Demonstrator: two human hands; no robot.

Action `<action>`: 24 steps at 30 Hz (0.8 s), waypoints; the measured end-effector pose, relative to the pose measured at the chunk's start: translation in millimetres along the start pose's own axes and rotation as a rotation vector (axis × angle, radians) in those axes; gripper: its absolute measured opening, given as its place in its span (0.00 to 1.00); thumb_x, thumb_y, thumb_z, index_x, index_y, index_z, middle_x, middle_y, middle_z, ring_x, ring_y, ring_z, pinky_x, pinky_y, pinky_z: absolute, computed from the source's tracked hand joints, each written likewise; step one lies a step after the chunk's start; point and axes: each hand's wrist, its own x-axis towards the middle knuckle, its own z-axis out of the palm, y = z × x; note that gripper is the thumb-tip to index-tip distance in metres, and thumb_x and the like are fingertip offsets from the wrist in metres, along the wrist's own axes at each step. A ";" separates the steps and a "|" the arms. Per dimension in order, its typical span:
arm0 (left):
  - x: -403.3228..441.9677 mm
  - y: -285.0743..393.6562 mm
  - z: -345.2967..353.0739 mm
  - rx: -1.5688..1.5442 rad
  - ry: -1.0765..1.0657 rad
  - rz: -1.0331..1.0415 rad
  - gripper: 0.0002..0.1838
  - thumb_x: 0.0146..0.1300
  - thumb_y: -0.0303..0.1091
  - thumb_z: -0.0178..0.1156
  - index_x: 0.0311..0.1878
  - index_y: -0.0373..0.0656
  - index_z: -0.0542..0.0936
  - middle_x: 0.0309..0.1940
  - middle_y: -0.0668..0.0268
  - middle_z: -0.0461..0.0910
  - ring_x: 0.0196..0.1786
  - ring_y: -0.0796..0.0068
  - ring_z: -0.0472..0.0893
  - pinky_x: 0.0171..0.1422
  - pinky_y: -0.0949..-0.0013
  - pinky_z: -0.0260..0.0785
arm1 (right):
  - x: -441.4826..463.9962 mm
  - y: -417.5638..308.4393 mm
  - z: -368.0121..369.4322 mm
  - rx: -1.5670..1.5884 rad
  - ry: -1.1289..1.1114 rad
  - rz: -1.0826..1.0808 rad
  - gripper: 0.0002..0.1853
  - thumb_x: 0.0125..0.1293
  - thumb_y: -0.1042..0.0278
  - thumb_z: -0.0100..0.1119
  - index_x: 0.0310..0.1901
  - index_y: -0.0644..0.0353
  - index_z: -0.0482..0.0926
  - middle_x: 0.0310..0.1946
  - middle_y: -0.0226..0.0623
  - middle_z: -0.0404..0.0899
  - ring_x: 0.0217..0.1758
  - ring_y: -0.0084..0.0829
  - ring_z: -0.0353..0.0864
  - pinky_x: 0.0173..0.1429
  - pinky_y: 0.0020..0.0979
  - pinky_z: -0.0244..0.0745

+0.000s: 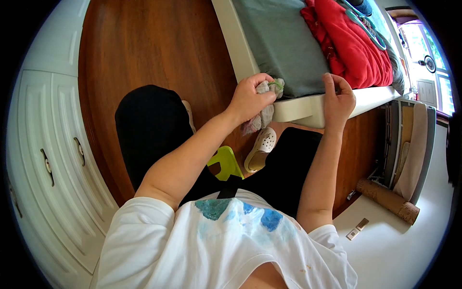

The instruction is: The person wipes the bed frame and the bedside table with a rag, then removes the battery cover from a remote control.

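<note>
My left hand (250, 98) is closed around a crumpled greyish cloth (266, 115) with a green edge and a pinkish lower end. The cloth bunches up past my thumb and hangs below my fingers, beside the corner of a cream bed frame (298, 108). My right hand (339, 98) is raised over the same frame, farther right, with thumb and fingers drawn together in a pinch. Whatever may be between those fingertips is too small to make out. Just beyond both hands lies a grey-green bed cover (284, 48).
A red garment (351, 43) lies heaped on the bed. Below my hands are a cream clog (262, 147) and a lime-green plastic piece (226, 161) between my legs. White cabinets (53, 159) line the left; a brown roll (387, 200) and folded panels (411, 149) stand at right.
</note>
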 end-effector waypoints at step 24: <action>0.2 -4.0 3.0 -0.048 0.027 -0.029 0.12 0.48 0.27 0.59 0.38 0.36 0.78 0.25 0.72 0.75 0.28 0.85 0.71 0.34 0.77 0.66 | -0.2 3.5 -1.6 0.029 -0.025 0.015 0.10 0.62 0.66 0.65 0.36 0.66 0.84 0.29 0.30 0.83 0.34 0.17 0.78 0.42 0.18 0.71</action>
